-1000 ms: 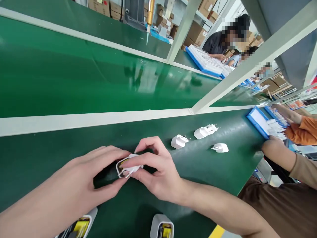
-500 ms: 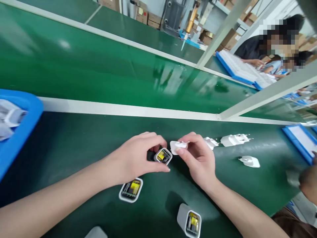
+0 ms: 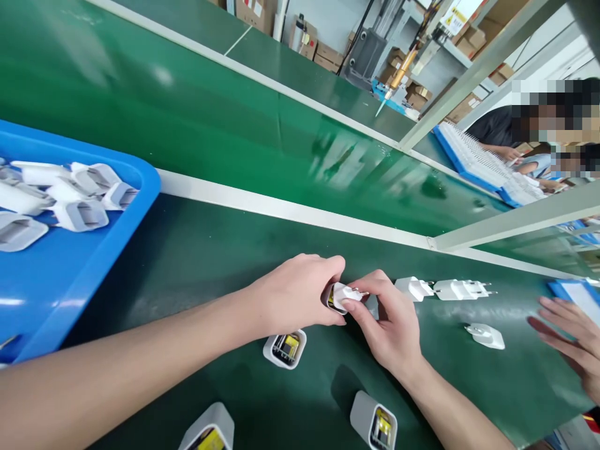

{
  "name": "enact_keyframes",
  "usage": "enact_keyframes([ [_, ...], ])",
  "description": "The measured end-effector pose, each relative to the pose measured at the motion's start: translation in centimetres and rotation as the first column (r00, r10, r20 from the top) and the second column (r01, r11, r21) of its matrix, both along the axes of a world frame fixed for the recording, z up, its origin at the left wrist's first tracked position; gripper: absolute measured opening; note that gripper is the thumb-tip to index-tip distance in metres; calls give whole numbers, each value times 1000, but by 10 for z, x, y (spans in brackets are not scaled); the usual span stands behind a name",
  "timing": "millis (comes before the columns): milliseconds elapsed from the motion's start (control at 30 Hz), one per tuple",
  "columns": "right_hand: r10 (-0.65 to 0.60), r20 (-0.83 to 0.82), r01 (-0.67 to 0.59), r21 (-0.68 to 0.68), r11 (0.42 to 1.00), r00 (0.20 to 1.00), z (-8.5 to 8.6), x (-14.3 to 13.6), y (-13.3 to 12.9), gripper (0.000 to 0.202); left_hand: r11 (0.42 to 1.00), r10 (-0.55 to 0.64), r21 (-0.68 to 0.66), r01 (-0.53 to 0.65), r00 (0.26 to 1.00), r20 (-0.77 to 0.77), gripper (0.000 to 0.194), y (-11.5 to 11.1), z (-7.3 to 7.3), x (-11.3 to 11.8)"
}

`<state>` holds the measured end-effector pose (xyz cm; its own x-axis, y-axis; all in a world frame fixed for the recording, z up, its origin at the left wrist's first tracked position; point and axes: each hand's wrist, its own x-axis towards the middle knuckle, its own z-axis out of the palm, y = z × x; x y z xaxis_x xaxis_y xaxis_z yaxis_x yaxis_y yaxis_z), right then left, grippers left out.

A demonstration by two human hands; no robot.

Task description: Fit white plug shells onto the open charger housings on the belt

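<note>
My left hand (image 3: 300,290) is wrapped round a white charger housing (image 3: 332,300) whose open end shows yellow and dark parts. Between thumb and fingers, my right hand (image 3: 391,319) pinches a white plug cap (image 3: 345,292), its pins pointing right. The cap touches the housing's open end and partly covers it. Just below my left hand stands another open housing (image 3: 285,349). Two more open housings lie nearer, one at the bottom left (image 3: 210,428) and one at the bottom right (image 3: 374,420).
A blue bin (image 3: 147,181) with several white caps is at left. White plug pieces (image 3: 462,289) and a loose cap (image 3: 486,335) lie at right. Another person's hand (image 3: 569,344) reaches in at the right edge. A pale rail (image 3: 290,206) runs behind.
The cap in my right hand has met the open end of the housing in my left hand. The view has shifted left, showing more of the bin. The other person's hand has come further into view.
</note>
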<state>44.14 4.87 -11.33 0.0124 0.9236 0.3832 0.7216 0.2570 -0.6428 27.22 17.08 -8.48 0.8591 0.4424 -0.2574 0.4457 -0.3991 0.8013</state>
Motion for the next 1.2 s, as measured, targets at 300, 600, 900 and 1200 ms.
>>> enact_keyframes([
  [300,103,-80,-100,39,994,991,3,20,4,18,988,-127,97,116,984,124,15,0,-9,-6],
  [600,184,15,-184,15,983,983,4,24,4,18,985,-62,-152,77,993,99,50,5,-5,-11],
  [900,256,122,-252,-46,967,959,12,20,4,19,976,-148,-147,160,985,90,42,10,-2,-13],
  [1200,258,158,-256,-29,966,953,16,18,2,18,981,-176,-79,179,983,53,29,7,-4,-11],
])
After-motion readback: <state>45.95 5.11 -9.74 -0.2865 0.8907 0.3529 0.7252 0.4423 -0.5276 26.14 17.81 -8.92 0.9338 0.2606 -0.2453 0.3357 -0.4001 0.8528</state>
